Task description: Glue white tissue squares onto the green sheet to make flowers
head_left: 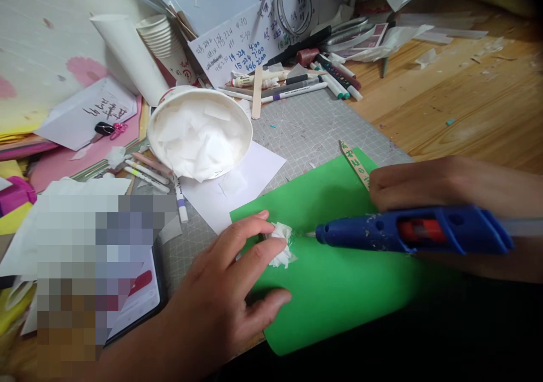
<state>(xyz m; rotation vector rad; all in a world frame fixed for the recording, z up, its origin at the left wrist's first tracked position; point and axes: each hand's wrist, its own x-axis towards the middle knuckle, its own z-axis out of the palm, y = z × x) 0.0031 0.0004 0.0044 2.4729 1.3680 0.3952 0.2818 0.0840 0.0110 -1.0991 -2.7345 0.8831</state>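
Observation:
A green sheet of paper lies on a grey cutting mat. My left hand rests on the green sheet, its fingertips pinching a small crumpled wad of white tissue against the paper. My right hand is wrapped around a blue hot glue gun, held level, with its nozzle almost touching the tissue wad from the right. A wooden stick with writing lies on the green sheet's far edge, just left of my right hand's knuckles.
A paper bowl full of torn white tissue lies tipped on white paper. Markers and pens, stacked paper cups, handwritten notes and coloured paper crowd the back and left. A blurred-out tablet lies at left. Wooden tabletop at right.

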